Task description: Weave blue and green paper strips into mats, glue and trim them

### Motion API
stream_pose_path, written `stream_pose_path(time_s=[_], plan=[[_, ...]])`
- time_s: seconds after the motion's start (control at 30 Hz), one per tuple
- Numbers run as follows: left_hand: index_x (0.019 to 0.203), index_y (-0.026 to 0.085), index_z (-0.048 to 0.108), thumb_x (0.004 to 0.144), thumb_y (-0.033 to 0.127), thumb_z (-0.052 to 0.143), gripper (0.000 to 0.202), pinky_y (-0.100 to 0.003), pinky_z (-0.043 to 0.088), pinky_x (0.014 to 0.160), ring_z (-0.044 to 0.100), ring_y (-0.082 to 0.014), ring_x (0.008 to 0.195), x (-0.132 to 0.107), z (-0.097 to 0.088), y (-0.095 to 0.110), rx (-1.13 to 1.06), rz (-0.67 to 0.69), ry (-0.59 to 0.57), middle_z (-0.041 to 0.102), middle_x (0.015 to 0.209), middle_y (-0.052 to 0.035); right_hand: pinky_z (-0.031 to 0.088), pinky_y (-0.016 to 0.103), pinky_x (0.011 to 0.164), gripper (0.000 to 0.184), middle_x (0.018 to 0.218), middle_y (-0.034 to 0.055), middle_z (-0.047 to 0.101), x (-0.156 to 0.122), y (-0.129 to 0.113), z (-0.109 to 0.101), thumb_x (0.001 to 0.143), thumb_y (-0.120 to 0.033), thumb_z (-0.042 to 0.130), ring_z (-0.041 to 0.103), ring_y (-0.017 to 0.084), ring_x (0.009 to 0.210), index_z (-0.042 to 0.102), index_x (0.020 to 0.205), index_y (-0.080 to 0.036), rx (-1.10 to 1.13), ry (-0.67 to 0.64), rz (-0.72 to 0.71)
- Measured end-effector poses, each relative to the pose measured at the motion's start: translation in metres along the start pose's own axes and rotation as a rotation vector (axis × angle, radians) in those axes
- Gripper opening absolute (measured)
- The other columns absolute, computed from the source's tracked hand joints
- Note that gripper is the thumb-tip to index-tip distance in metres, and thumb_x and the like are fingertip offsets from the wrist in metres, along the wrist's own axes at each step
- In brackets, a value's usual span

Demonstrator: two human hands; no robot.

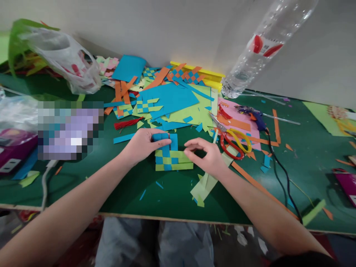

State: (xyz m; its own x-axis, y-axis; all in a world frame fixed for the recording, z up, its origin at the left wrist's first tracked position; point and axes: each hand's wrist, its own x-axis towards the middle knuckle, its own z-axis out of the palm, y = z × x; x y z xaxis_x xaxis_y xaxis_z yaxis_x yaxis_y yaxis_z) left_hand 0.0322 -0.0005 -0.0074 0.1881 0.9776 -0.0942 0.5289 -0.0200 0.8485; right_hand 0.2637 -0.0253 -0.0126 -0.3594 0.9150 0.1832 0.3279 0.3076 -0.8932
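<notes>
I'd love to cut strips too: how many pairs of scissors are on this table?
1: the scissors with red and yellow handles lie just right of the right hand; the paper pile could hide more.

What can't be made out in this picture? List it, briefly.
Head view, one line each:
pixelated block at the left: it blots out whatever lies there.
bottle: its top is cut off by the upper edge.
right hand: its own fingers hide whether its grip holds a strip of the woven mat.
purple item: cut off by the right edge.
</notes>
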Motion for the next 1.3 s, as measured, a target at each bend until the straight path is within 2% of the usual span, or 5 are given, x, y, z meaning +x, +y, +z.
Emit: stream_pose_path(time_s=[0.3, 0.5, 0.63, 0.9, 1.3], plan=[[0.095, 0.021, 0.073, 0.073, 0.050, 0.070, 0.036, -0.030, 0.053, 0.079, 0.066, -0.0224, 0.090, -0.003, 0.002, 0.011, -0.059, 0.094, -0.163, 0.073, 0.100, -0.0037, 0.057, 0.028, 0.071, 0.019, 0.081, 0.0018, 0.075, -0.003, -0.004, 0.009, 0.077, -0.037, 0.070, 0.071, 0.017, 0.076, 0.069, 0.085, -0.020, 0.079, -0.112, 0.133], [0.130, 0.020, 0.052, 0.076, 0.046, 0.070, 0.063, -0.034, 0.054, 0.081, 0.066, -0.0230, 0.096, 0.000, 0.007, 0.003, -0.279, 0.081, -0.172, 0.069, 0.105, -0.0081, 0.058, 0.029, 0.068, 0.017, 0.079, 0.0016, 0.074, -0.001, 0.001, 0.007, 0.080, -0.037, 0.067, 0.070, 0.017, 0.073, 0.068, 0.081, -0.021, 0.079, 0.040, 0.126], [0.128, 0.019, 0.050, 0.069, 0.044, 0.077, 0.070, -0.033, 0.056, 0.073, 0.069, -0.0214, 0.086, 0.002, 0.008, -0.002, -0.318, -0.048, -0.137, 0.070, 0.098, -0.0076, 0.057, 0.030, 0.064, 0.023, 0.077, 0.0034, 0.072, 0.001, 0.006, 0.003, 0.078, -0.042, 0.069, 0.069, 0.018, 0.071, 0.067, 0.082, -0.020, 0.097, 0.157, 0.171], [0.117, 0.020, 0.055, 0.071, 0.040, 0.075, 0.054, -0.027, 0.055, 0.067, 0.070, -0.0186, 0.077, -0.003, 0.010, 0.006, -0.284, 0.014, -0.310, 0.070, 0.079, -0.0016, 0.050, 0.024, 0.050, 0.046, 0.076, 0.0002, 0.071, 0.003, 0.008, 0.000, 0.071, -0.045, 0.076, 0.063, 0.014, 0.060, 0.061, 0.108, -0.022, 0.255, 0.038, 0.302], [0.114, 0.022, 0.057, 0.085, 0.042, 0.060, 0.035, -0.022, 0.053, 0.065, 0.067, -0.0147, 0.074, -0.008, 0.012, 0.010, -0.151, 0.099, -0.307, 0.072, 0.086, -0.0034, 0.051, 0.025, 0.054, 0.026, 0.073, 0.0010, 0.071, 0.005, 0.006, -0.001, 0.079, -0.045, 0.068, 0.063, 0.014, 0.060, 0.070, 0.083, -0.020, 0.163, 0.050, 0.250]])
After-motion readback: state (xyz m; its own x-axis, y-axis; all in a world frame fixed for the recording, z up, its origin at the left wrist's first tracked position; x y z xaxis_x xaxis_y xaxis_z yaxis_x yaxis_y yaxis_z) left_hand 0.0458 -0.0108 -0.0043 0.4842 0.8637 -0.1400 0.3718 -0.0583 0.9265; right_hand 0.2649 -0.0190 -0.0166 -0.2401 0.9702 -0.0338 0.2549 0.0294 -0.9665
